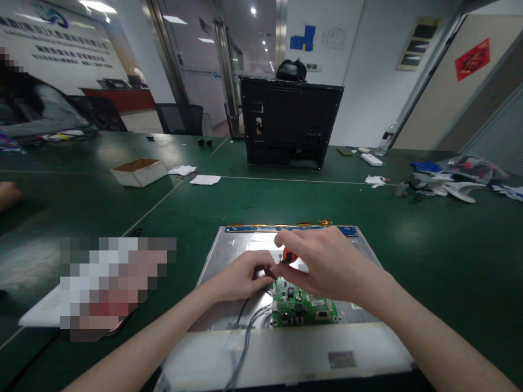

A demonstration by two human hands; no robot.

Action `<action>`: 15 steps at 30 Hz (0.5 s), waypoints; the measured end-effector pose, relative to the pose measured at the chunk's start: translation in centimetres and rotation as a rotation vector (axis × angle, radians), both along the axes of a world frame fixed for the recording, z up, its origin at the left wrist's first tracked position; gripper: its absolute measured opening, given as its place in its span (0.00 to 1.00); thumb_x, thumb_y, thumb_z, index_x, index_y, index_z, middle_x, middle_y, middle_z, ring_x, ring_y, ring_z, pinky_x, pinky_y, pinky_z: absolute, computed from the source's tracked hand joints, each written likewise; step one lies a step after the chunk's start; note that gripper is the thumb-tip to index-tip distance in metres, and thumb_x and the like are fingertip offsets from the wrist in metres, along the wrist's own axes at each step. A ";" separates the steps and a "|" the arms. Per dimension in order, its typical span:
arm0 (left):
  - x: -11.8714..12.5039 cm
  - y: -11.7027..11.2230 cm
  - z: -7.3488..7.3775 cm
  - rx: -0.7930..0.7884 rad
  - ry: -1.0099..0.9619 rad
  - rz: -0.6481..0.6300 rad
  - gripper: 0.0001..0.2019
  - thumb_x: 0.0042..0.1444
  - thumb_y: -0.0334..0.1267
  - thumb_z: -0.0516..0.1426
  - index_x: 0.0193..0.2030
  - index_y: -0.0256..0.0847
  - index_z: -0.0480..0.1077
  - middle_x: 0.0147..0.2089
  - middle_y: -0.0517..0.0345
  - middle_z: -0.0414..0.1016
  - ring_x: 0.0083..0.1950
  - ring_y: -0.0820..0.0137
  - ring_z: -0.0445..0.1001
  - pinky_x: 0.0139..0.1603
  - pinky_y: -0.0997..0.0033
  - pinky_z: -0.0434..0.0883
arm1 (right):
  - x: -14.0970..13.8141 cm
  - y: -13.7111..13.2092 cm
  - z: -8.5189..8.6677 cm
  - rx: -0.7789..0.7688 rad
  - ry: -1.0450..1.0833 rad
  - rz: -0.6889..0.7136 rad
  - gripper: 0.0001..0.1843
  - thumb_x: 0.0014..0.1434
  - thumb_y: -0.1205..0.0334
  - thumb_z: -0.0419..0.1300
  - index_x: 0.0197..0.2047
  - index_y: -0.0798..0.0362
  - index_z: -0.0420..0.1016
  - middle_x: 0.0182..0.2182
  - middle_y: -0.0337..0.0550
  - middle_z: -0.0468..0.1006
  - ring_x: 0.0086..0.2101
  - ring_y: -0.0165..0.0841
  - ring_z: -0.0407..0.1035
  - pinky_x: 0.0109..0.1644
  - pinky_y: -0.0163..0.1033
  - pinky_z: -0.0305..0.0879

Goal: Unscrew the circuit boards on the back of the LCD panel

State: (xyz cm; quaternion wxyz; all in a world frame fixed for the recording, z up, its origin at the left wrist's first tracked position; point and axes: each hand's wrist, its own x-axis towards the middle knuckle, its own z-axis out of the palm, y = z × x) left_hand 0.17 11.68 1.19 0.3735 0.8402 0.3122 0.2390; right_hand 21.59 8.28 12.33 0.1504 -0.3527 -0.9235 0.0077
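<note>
A green circuit board (300, 306) lies on the silvery metal back of a flat display panel (212, 267). My right hand (322, 261) is closed around a screwdriver (290, 255) with an orange-red and black handle, held over the board's upper left corner. Close beside it, my left hand (249, 276) has its fingers curled and pressed together at that same corner; what they pinch, if anything, is hidden. Grey cables (246, 340) run from the board's left side toward me. Along the panel's far edge sits a narrow blue circuit strip (261, 229).
A black monitor housing (292, 122) stands upright across the green table (429, 256). To its left are an open cardboard box (139, 173) and white papers (205, 179). Bags and gloves (453, 182) lie at right, near a bottle (386, 140). Another person's hand (8, 195) rests at far left.
</note>
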 end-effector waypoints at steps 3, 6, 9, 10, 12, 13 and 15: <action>0.0 0.0 0.0 -0.002 0.028 -0.009 0.03 0.56 0.31 0.58 0.37 0.39 0.73 0.36 0.57 0.77 0.38 0.66 0.73 0.39 0.68 0.68 | 0.0 0.1 0.0 0.004 -0.025 -0.013 0.09 0.67 0.56 0.56 0.42 0.53 0.69 0.30 0.39 0.79 0.26 0.30 0.67 0.27 0.35 0.43; -0.1 0.0 -0.2 -0.009 0.022 -0.006 0.03 0.57 0.33 0.58 0.38 0.38 0.73 0.39 0.55 0.78 0.40 0.64 0.74 0.42 0.66 0.69 | -0.1 0.2 0.0 0.004 -0.039 -0.018 0.06 0.67 0.60 0.55 0.41 0.53 0.69 0.30 0.39 0.78 0.25 0.30 0.67 0.27 0.35 0.43; -0.2 0.0 -0.4 -0.010 0.019 0.001 0.03 0.57 0.33 0.59 0.38 0.39 0.73 0.40 0.55 0.78 0.41 0.64 0.74 0.44 0.65 0.69 | -0.2 0.1 -0.1 -0.002 -0.028 -0.018 0.05 0.64 0.63 0.55 0.42 0.54 0.68 0.31 0.40 0.79 0.26 0.30 0.67 0.26 0.36 0.44; -0.2 0.0 -0.4 -0.011 0.020 0.002 0.03 0.57 0.33 0.59 0.38 0.39 0.73 0.40 0.55 0.78 0.42 0.64 0.74 0.44 0.65 0.69 | -0.2 0.0 -0.1 -0.002 -0.020 -0.014 0.05 0.63 0.65 0.55 0.43 0.54 0.68 0.32 0.40 0.79 0.26 0.30 0.68 0.26 0.36 0.44; -0.2 0.0 -0.5 -0.011 0.022 0.004 0.03 0.58 0.33 0.58 0.38 0.39 0.73 0.40 0.55 0.78 0.42 0.64 0.74 0.45 0.65 0.69 | -0.3 0.0 -0.2 0.004 0.000 -0.003 0.08 0.60 0.66 0.56 0.44 0.55 0.68 0.34 0.41 0.79 0.27 0.31 0.68 0.26 0.36 0.44; -0.2 0.0 -0.6 -0.011 0.023 0.004 0.04 0.58 0.33 0.58 0.38 0.39 0.74 0.40 0.55 0.78 0.42 0.64 0.74 0.44 0.65 0.69 | -0.3 0.1 -0.3 0.009 0.008 0.003 0.10 0.59 0.67 0.56 0.45 0.55 0.68 0.34 0.41 0.79 0.27 0.31 0.68 0.26 0.36 0.44; -0.1 0.0 -0.6 -0.011 0.027 0.002 0.05 0.57 0.33 0.58 0.39 0.39 0.74 0.39 0.55 0.78 0.41 0.64 0.74 0.43 0.66 0.69 | -0.2 0.1 -0.3 0.019 0.012 0.012 0.10 0.58 0.68 0.56 0.45 0.55 0.67 0.35 0.41 0.78 0.27 0.30 0.67 0.26 0.36 0.44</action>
